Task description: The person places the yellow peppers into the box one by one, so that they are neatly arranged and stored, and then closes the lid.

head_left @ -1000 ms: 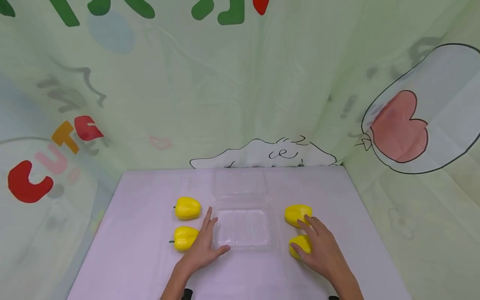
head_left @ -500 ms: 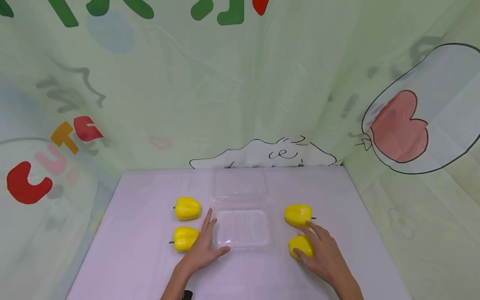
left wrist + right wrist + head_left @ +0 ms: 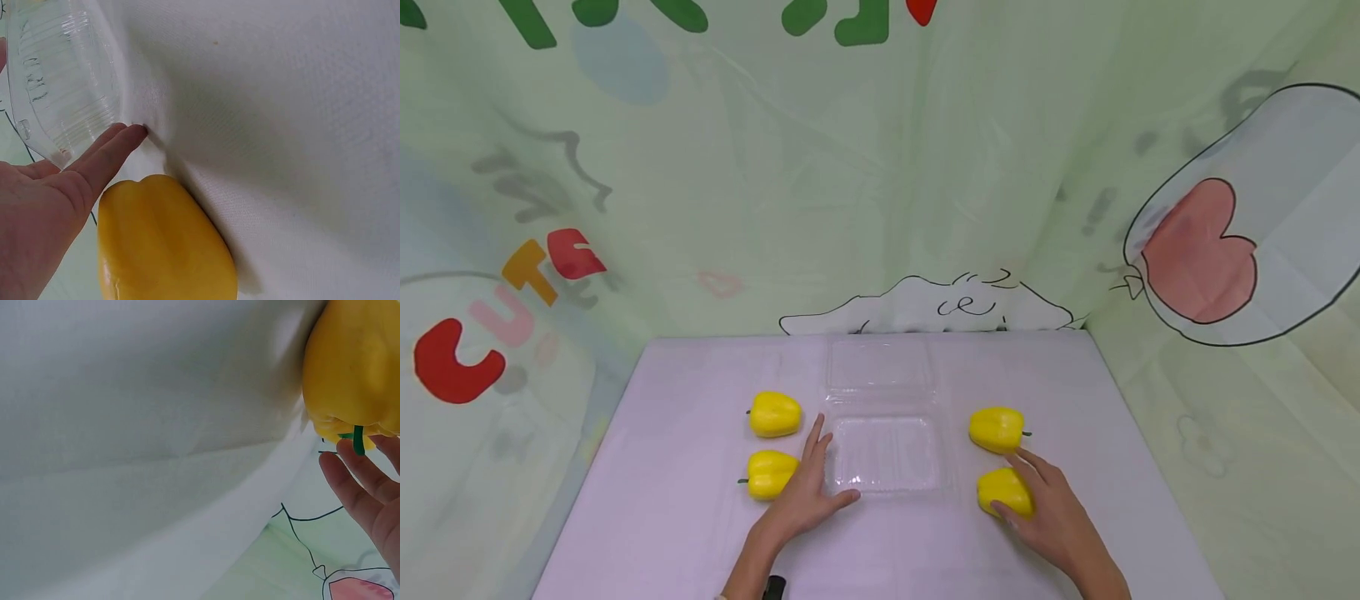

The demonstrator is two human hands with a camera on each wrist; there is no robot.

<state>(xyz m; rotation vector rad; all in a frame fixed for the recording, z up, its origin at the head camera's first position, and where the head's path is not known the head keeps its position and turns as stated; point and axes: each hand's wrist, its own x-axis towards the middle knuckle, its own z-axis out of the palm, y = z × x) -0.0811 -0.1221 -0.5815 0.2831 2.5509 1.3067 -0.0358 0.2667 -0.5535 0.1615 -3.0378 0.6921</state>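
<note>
In the head view a clear plastic clamshell box [image 3: 887, 454] lies with its lid [image 3: 880, 367] folded back, away from the person. My left hand [image 3: 805, 492] is at the box's left side, fingers straight and thumb spread along the front. The left wrist view puts its fingertips beside the clear wall, with a yellow bell pepper [image 3: 165, 244] close by. My right hand [image 3: 1048, 512] is at the near right yellow bell pepper [image 3: 1003, 492], thumb in front and fingers behind. In the right wrist view its extended fingers [image 3: 350, 494] lie by the green stem, loosely, not wrapped round the pepper.
Another yellow bell pepper [image 3: 996, 429] lies just behind the right hand's one. Two more, a far one [image 3: 775, 414] and a near one [image 3: 771, 475], sit left of the box. A pale cloth covers the table [image 3: 685, 533], and a printed curtain [image 3: 865, 183] hangs behind.
My right hand has drawn back slightly toward the person, uncovering more of the near right bell pepper and the far one's stem. The left hand and the box stay put.
</note>
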